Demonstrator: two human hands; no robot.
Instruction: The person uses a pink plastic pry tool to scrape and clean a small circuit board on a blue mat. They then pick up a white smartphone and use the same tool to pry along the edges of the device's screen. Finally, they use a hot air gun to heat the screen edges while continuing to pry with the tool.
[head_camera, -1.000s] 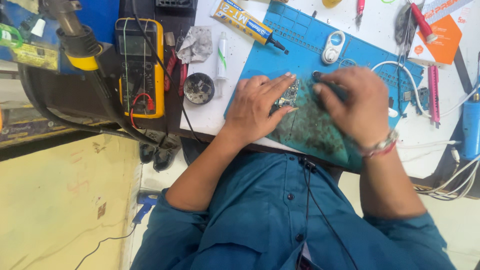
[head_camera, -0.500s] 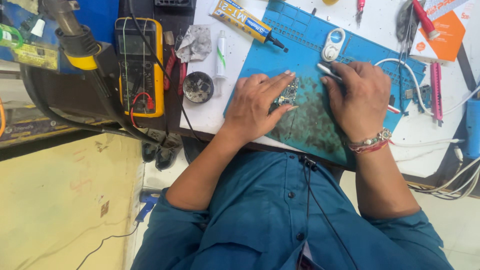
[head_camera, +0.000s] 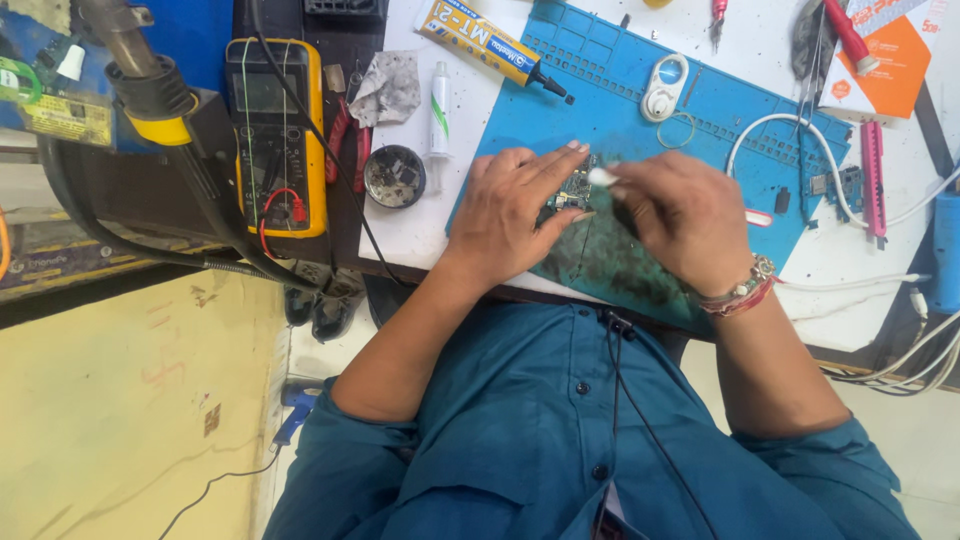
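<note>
Since the earlier frame, right hand (head_camera: 685, 220) shifted left, now over the blue mat (head_camera: 620, 110). It grips a white-tipped tool (head_camera: 603, 177), long axis left-right, tip pointing left at the small circuit board (head_camera: 572, 190). Left hand (head_camera: 515, 205), fingers flat, pins the board, nearer it.

Your left hand (head_camera: 510, 215) lies flat, palm down, fingers stretched forward and slightly spread, thumb tucked toward the middle. Your left forearm runs bare from the rolled teal sleeve, angled up and inward. Your right hand (head_camera: 680, 220) is curled, knuckles up, fingers bunched in a pinch near the left fingertips, the two hands almost touching. Your right wrist carries thread bands and a beaded bracelet. Both elbows are bent, forearms converging ahead of your chest.
</note>
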